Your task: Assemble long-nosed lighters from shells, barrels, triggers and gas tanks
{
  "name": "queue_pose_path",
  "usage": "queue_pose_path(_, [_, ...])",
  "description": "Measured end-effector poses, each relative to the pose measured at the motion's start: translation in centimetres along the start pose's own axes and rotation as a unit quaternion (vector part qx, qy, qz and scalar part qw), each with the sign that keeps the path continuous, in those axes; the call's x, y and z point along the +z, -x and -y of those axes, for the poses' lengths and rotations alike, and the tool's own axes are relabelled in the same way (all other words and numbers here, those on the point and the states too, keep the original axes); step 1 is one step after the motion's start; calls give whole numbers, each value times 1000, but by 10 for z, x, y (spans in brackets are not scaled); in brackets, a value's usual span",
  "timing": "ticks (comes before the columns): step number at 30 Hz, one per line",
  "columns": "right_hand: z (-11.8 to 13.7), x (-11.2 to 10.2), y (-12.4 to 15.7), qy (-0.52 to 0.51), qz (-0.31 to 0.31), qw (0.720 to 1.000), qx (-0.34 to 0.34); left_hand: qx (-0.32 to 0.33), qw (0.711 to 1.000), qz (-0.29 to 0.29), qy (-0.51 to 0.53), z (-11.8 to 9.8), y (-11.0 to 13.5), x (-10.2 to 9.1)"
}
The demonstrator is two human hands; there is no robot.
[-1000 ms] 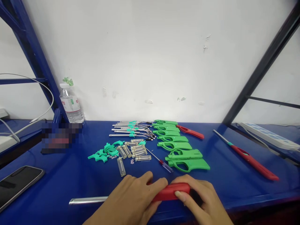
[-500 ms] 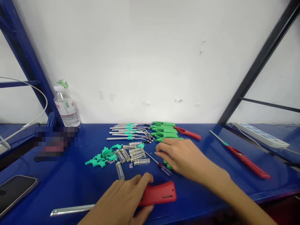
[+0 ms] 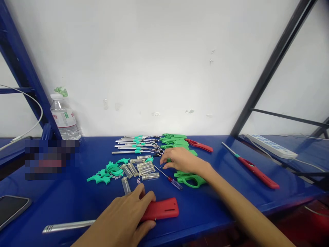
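My left hand (image 3: 123, 214) is closed around a red gas lighter (image 3: 164, 209), which lies low over the near table edge. Its metal tube (image 3: 69, 225) sticks out to the left of the wrist. My right hand (image 3: 183, 159) hovers among green lighter shells (image 3: 191, 180), fingers bent but apart, with nothing visible between them. Just left of its fingertips, a screwdriver (image 3: 174, 183) with a clear purple-red handle rests on the table. Clear fuel tanks (image 3: 146, 168) and teal triggers (image 3: 113, 168) are heaped left of it. One tank (image 3: 125, 185) lies close to my left hand.
Metal lighter tubes (image 3: 128, 146) with wires lie in a row at the back. Right of the shells are a red shell (image 3: 200, 145) and a red lighter (image 3: 257, 171). A water bottle (image 3: 65, 118), a phone (image 3: 12, 209) and a power strip (image 3: 272, 145) stand farther out.
My right hand has moved slightly left and back, uncovering green shells beneath it. My left hand keeps its hold on the red lighter. The view has turned a little right.
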State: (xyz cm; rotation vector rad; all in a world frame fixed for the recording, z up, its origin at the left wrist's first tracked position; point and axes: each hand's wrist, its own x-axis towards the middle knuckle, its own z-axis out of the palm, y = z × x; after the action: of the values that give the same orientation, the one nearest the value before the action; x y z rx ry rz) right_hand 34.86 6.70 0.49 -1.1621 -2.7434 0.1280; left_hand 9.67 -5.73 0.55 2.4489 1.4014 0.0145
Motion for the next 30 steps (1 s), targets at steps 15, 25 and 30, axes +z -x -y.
queue_pose_path(15, [3, 9, -4, -40, -28, 999, -2, -37, 998, 41, 2, 4, -4, -2])
queue_pose_path(25, [8, 2, -2, -112, -76, 990, -37, -27, 999, -24, -21, 23, -5, 3])
queue_pose_path(30, [17, 0, -2, -170, -68, 980, -75, -16, 999, -38, -22, 21, -6, 6])
